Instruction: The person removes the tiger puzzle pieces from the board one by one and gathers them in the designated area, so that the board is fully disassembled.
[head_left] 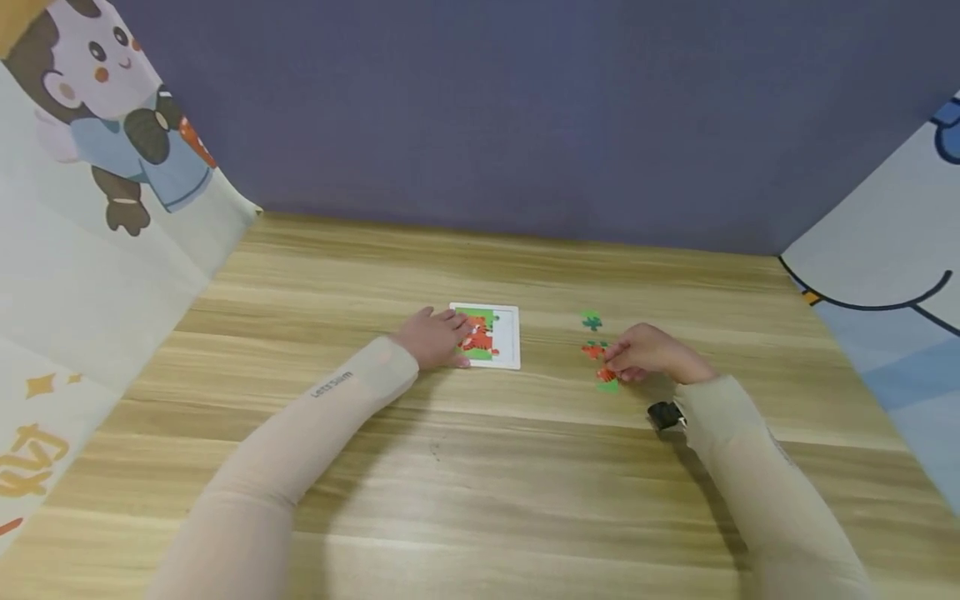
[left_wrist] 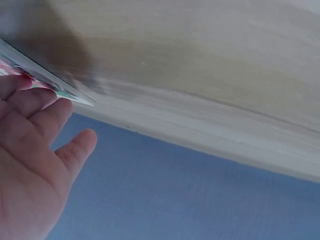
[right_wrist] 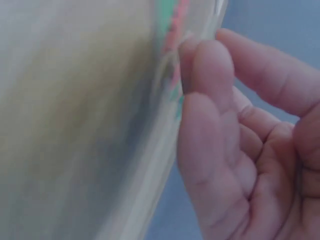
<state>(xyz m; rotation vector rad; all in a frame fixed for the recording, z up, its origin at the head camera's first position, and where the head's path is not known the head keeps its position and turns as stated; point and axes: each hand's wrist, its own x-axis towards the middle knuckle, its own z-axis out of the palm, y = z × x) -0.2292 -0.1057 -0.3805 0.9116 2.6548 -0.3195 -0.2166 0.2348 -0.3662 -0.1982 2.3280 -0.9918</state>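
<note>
A white-framed puzzle board (head_left: 507, 335) lies on the table, its left part filled with a green and orange-red picture and its right part bare white. My left hand (head_left: 435, 337) rests on the filled side, fingers extended; in the left wrist view its fingertips meet the board (left_wrist: 75, 93) near a corner. To the right, loose jigsaw pieces lie in a rough column: a green piece (head_left: 592, 322), an orange-red one (head_left: 593, 351) and a red-green one (head_left: 606, 385). My right hand (head_left: 648, 354) is at the lower pieces, thumb and fingertips close together; whether they pinch one is unclear.
A small black clip-like object (head_left: 663, 415) appears beside the right sleeve's cuff. The wood-grain table (head_left: 480, 492) meets a dark blue panel (head_left: 480, 125) at the back. Printed cartoon panels flank it on both sides.
</note>
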